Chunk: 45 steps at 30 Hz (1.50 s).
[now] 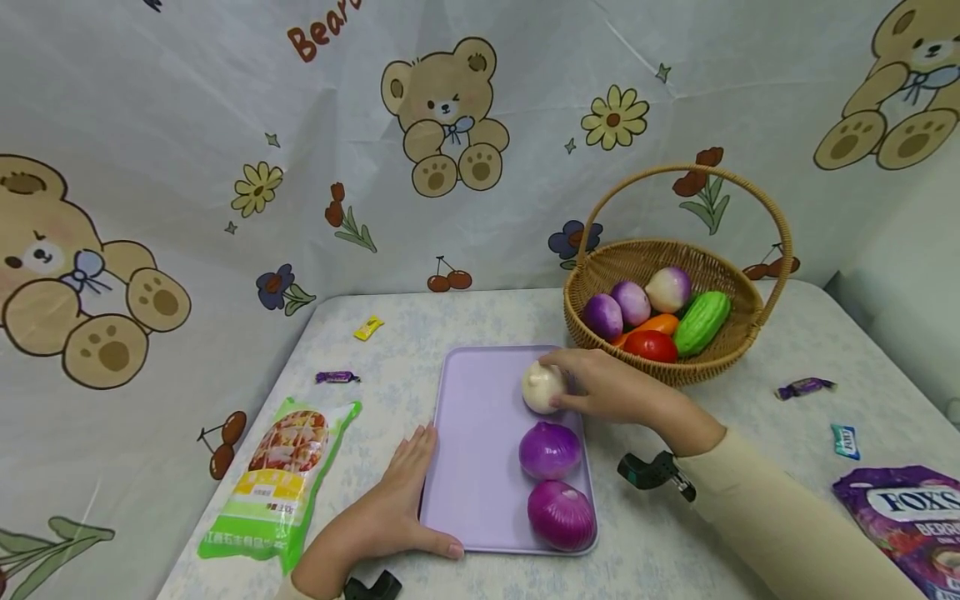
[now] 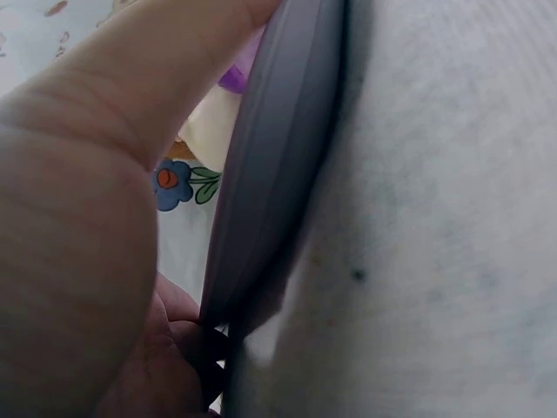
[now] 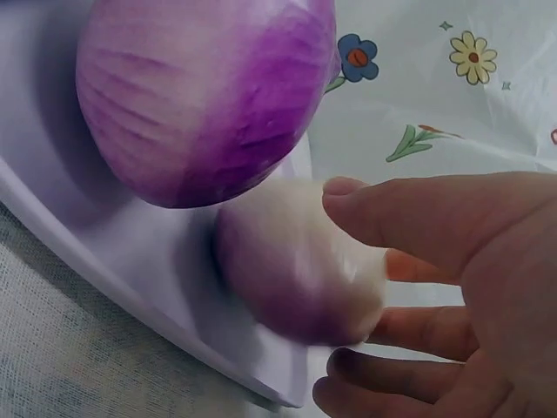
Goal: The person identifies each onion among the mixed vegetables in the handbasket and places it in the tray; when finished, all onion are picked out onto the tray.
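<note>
The pale onion (image 1: pixel 542 387) sits at the far right of the lilac tray (image 1: pixel 476 433) on the desk (image 1: pixel 405 375); it is so nearly round that I cannot tell a clear long axis or which way its root end points. In the right wrist view its creamy side faces the thumb and a mauve flush spreads over the side away from it, its outline slightly blurred. The right hand (image 1: pixel 600 387) comes in from the right and loosely holds it, forefinger over the far side and thumb at the near side. Toward the person, two more onions make a row with it along the tray's right side: the middle purple onion (image 1: pixel 550 451), violet and glossy with a paler patch in the wrist view, and the near purple onion (image 1: pixel 561 517), deeper magenta with fine ribs. The tray's long axis runs away from the person. The left hand (image 1: pixel 390 508) is spread wide on the opposite side, well apart from the onions, straight fingers along the tray's left edge and thumb at its near left corner. The wicker basket (image 1: pixel 712 371) stands just beyond the right hand.
</note>
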Each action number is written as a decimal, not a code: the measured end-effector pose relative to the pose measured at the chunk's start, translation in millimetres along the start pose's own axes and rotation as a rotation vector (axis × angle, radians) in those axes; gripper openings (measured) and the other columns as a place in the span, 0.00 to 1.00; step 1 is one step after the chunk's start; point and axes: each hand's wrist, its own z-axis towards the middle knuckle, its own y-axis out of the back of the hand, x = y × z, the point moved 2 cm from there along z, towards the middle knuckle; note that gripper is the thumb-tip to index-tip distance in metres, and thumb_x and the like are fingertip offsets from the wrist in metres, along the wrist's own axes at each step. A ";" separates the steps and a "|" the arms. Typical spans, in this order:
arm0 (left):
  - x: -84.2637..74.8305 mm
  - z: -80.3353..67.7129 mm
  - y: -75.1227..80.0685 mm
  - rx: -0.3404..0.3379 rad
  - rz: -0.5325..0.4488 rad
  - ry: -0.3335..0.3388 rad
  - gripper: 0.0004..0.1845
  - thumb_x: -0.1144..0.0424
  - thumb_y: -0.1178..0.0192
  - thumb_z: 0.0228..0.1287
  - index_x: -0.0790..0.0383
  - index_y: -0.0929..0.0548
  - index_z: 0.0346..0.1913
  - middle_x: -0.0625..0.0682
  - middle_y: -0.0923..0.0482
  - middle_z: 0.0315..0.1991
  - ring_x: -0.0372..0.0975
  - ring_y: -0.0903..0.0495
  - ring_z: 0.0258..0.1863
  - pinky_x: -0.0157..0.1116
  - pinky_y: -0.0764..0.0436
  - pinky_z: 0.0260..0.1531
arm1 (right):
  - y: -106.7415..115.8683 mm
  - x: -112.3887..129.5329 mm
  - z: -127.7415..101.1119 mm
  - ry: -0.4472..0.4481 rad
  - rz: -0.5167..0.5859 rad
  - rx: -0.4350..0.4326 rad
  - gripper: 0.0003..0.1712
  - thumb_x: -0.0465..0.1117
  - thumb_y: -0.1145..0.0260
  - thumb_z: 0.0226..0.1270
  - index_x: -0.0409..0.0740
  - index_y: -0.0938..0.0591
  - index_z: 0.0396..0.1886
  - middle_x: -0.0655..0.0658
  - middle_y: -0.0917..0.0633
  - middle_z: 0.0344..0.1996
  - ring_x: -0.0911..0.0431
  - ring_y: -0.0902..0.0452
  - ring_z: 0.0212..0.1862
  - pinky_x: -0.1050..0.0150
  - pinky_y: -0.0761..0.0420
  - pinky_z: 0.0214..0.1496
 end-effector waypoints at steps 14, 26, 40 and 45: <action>-0.7 -0.4 -0.2 0.002 0.008 0.011 0.86 0.25 0.20 0.38 0.70 0.64 0.84 0.63 0.68 0.84 0.52 0.69 0.82 0.54 0.67 0.78 | 15.7 16.0 -4.6 0.002 -0.023 -0.047 0.32 0.42 0.22 0.68 0.34 0.19 0.67 0.40 0.15 0.59 0.46 0.19 0.58 0.46 0.20 0.64; -2.6 0.2 2.3 -0.001 -0.003 -0.003 0.84 0.28 0.19 0.39 0.71 0.63 0.84 0.63 0.67 0.84 0.53 0.69 0.82 0.54 0.67 0.78 | 30.2 23.3 5.1 0.043 -0.001 -0.197 0.25 0.42 0.25 0.72 0.36 0.16 0.64 0.44 0.12 0.53 0.50 0.16 0.46 0.51 0.14 0.53; -3.0 1.2 2.4 0.006 -0.003 0.005 0.85 0.27 0.19 0.38 0.69 0.65 0.84 0.62 0.69 0.84 0.51 0.70 0.82 0.53 0.68 0.78 | 79.6 9.5 13.1 -0.003 -0.059 -0.323 0.22 0.41 0.27 0.74 0.35 0.15 0.61 0.40 0.12 0.53 0.47 0.15 0.51 0.48 0.15 0.54; -3.8 0.7 1.7 0.013 -0.012 0.011 0.85 0.28 0.19 0.39 0.69 0.65 0.84 0.62 0.69 0.84 0.51 0.70 0.82 0.53 0.68 0.78 | 100.0 -4.3 12.3 -0.097 -0.112 -0.317 0.22 0.42 0.26 0.74 0.37 0.15 0.62 0.41 0.13 0.55 0.47 0.16 0.49 0.47 0.16 0.53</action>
